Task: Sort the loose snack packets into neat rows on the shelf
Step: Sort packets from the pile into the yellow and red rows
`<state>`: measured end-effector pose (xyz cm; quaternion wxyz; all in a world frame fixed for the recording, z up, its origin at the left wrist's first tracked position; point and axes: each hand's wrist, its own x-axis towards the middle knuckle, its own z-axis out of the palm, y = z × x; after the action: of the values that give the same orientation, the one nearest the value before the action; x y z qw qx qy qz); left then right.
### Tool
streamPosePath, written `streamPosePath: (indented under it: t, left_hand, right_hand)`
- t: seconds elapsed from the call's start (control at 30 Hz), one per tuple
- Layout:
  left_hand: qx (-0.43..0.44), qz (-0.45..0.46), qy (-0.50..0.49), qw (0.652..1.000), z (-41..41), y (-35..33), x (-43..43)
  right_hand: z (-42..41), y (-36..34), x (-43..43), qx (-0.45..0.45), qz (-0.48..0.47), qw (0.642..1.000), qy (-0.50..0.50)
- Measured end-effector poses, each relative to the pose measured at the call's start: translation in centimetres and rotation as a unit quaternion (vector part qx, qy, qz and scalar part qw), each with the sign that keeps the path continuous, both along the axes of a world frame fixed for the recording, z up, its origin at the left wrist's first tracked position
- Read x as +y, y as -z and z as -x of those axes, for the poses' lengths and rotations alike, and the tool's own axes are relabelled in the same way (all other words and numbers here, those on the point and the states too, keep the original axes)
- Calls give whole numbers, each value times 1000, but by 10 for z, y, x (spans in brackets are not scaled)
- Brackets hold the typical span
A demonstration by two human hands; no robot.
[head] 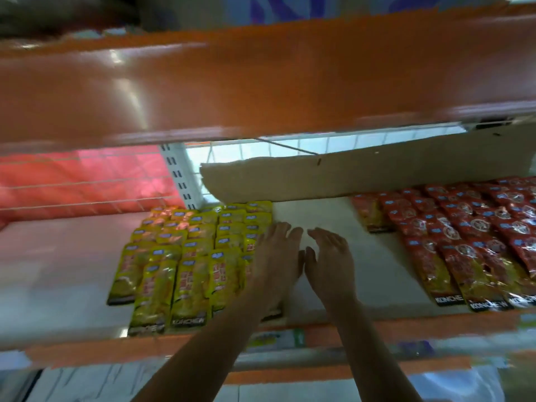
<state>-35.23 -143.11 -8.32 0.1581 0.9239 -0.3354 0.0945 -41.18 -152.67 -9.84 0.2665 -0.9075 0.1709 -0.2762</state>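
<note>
Several yellow snack packets [185,256] lie in overlapping rows on the white shelf [313,216], left of centre. Several red snack packets [470,239] lie in rows at the right. My left hand [275,256] reaches in with straight fingers and lies flat along the right edge of the yellow rows, covering the rightmost packets. My right hand [330,262] is beside it over the bare gap between the two groups, fingers relaxed and slightly spread, holding nothing. The frame is blurred.
An orange shelf board [232,82] hangs low overhead. A strip of cardboard [348,175] stands along the back of the shelf. A wire grid and a red bag [87,181] are behind at the left. The shelf's orange front edge [116,349] runs below my forearms.
</note>
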Motion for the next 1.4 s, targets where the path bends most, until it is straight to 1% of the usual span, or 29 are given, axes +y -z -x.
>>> streamPosePath:
  t: [0.13, 0.27, 0.33, 0.43, 0.57, 0.7, 0.77, 0.87, 0.97, 1.1, 1.23, 1.33, 1.4]
  left_hand:
    - [-28, 27, -46, 998, -6, -7, 89]
    - [-41, 18, -102, 994, -14, -10, 187]
    - [-43, 8, -138, 989, -18, -12, 236]
    - [-31, 3, -190, 981, -24, -14, 305]
    - [6, 15, -248, 969, -29, -7, 380]
    - [15, 28, -298, 954, -37, 5, 436]
    - [20, 31, -324, 945, -45, 10, 462]
    - [27, 17, -366, 930, -64, 11, 498]
    - [43, 4, -415, 909, -84, 7, 532]
    - [34, 13, -458, 888, -109, 6, 574]
    - [38, 29, -472, 880, -135, 8, 606]
    - [-13, 43, -457, 888, -162, 18, 638]
    - [-34, 35, -449, 892, -180, 19, 657]
  right_hand:
    - [-19, -8, 79, 7, 0, 998, -58]
    - [-38, -11, 170, 51, 28, 992, -108]
    - [-49, -10, 217, 58, 30, 988, -138]
    - [-64, -9, 283, 55, 15, 984, -172]
    - [-74, -1, 354, 54, -10, 981, -188]
    - [-89, 3, 407, 62, -1, 974, -219]
    - [-100, -1, 434, 63, -18, 968, -242]
    - [-127, -2, 469, 96, -15, 953, -288]
    - [-160, -2, 500, 110, -26, 937, -329]
    - [-189, -8, 536, 135, -38, 920, -366]
    - [-219, -12, 567, 176, -60, 909, -374]
    - [-240, -16, 596, 196, -97, 907, -359]
    - [-254, -18, 618, 193, -126, 910, -344]
